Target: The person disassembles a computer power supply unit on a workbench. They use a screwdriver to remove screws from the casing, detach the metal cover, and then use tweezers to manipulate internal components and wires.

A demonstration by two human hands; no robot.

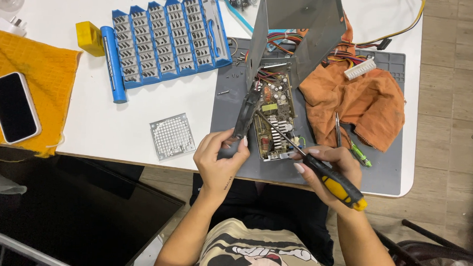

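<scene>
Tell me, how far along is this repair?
Done: metal cover lifted open, fan grille lying off on the table. In hand: left hand grips the black fan; right hand aims a screwdriver at the circuit board. Left: board sits in its case.

White table over pale wood-plank floor, evenly lit

My arms are bare from the shoulder down; no sleeves reach them. My left hand has a small line of dark tattoo lettering near the wrist, and its nails are long and pale. My right hand has the same long, pale nails. I wear a beige T-shirt with a black-and-white cartoon print across the chest, and dark trousers below it.
</scene>
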